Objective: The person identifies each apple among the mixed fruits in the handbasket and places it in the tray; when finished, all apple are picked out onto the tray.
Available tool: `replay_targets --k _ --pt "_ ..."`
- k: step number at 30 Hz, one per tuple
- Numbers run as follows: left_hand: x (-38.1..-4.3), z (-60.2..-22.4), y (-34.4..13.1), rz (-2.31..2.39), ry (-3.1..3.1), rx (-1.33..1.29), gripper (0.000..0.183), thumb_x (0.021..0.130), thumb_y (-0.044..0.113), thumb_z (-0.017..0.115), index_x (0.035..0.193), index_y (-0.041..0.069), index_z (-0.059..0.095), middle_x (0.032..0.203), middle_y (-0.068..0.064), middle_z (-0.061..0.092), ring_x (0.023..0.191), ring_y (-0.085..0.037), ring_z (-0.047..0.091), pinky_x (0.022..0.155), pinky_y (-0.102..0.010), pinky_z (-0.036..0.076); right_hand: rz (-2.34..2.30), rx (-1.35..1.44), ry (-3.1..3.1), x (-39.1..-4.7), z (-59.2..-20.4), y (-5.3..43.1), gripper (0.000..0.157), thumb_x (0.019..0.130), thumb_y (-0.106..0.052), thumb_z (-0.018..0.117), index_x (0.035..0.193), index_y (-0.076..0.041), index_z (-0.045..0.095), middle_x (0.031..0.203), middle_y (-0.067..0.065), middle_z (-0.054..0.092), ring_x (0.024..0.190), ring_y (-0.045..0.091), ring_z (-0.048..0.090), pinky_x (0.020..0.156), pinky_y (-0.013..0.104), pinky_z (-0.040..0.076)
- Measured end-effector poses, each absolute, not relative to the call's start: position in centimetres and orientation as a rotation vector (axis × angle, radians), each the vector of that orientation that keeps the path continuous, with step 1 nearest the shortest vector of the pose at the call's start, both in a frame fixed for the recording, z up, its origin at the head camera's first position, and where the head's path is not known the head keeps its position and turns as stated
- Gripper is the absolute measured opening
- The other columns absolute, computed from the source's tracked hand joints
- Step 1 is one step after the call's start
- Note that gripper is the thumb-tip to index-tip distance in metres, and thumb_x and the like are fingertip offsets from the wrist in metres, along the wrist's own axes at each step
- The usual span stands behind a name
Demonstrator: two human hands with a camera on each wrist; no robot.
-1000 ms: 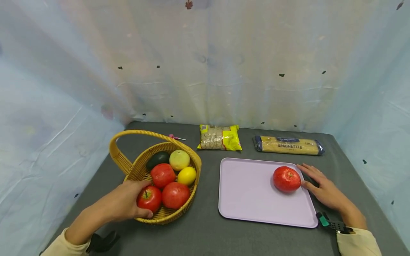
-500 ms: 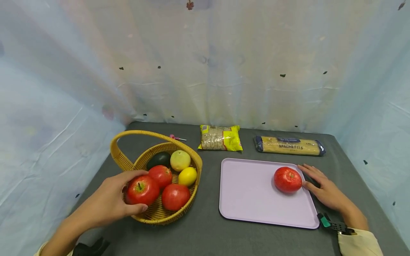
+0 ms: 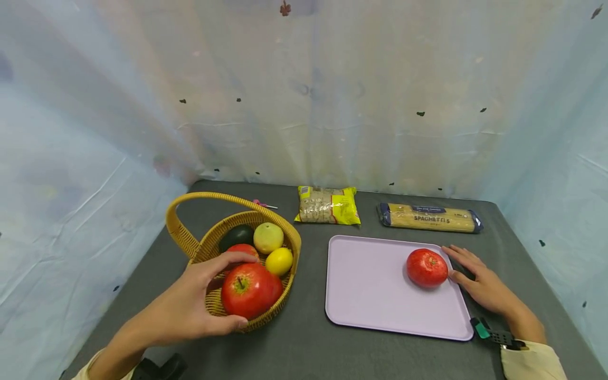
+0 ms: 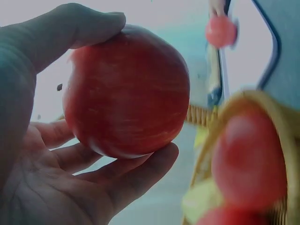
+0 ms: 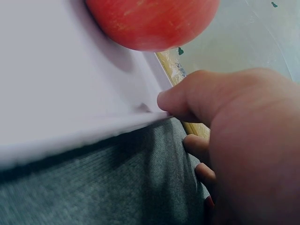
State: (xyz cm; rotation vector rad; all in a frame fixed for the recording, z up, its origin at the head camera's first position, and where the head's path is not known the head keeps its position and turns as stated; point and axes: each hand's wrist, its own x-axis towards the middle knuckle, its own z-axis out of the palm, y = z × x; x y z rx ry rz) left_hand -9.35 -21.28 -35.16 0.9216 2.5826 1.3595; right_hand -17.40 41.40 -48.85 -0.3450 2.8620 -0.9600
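In the head view my left hand point(image 3: 190, 301) holds a red apple point(image 3: 249, 290) from its left side, thumb in front and fingers behind. The apple overlaps the front of a yellow wicker basket point(image 3: 182, 235), which contains a lemon point(image 3: 279, 262), a pale green round fruit point(image 3: 268, 237), a dark green avocado-like fruit point(image 3: 235, 237) and red fruit point(image 3: 244, 250) partly hidden. In the left wrist view, the basket lies below the gripped apple. My right hand point(image 3: 484, 279) rests at the right edge of a lilac tray point(image 3: 366, 285), thumb touching its rim. A red round fruit point(image 3: 427, 268) sits on the tray.
Behind the tray lies a spaghetti pack point(image 3: 429, 218). A yellow bag of dry food point(image 3: 328, 206) lies at the back middle, and a pink-handled thin tool point(image 3: 266, 205) is behind the basket. Hanging sheets point(image 3: 332, 105) enclose the grey table point(image 3: 304, 343).
My left hand has lifted the apple from among the basket's fruit, first toward the left, then back right across the basket's front. The right hand has stayed at the tray's edge.
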Motion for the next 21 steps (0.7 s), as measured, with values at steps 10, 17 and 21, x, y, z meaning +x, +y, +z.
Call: replay_targets --k 10,17,21 --pt "-10.8 -35.6 -15.0 1.314 2.378 1.083 0.081 0.083 0.035 0.096 0.153 0.041 0.055 0.145 0.017 0.064 0.127 -0.012 0.064 0.098 -0.034 0.064 -0.968 -0.358 2.873 -17.4 -49.1 41.7 0.068 0.110 -0.029 0.065 0.170 -0.011 0.039 0.171 0.038 0.028 0.156 0.069 0.015 0.107 0.096 0.019" --pt "-12.0 -36.5 -10.4 1.295 2.304 1.187 0.081 0.087 0.040 0.090 0.158 0.032 0.053 0.149 0.012 0.064 0.129 -0.009 0.062 0.105 -0.033 0.060 -0.959 -0.368 2.874 -17.4 -49.0 41.6 0.069 0.110 -0.030 0.065 0.170 -0.011 0.038 0.172 0.037 0.027 0.155 0.069 0.018 0.105 0.096 0.022" --pt "-12.5 -37.0 -8.2 1.309 2.289 1.196 0.086 0.088 0.038 0.090 0.162 0.026 0.049 0.151 0.008 0.063 0.130 -0.007 0.062 0.110 -0.031 0.057 -0.946 -0.358 2.878 -17.4 -48.9 41.6 0.069 0.110 -0.032 0.065 0.170 -0.011 0.039 0.172 0.036 0.028 0.155 0.068 0.020 0.104 0.096 0.023"
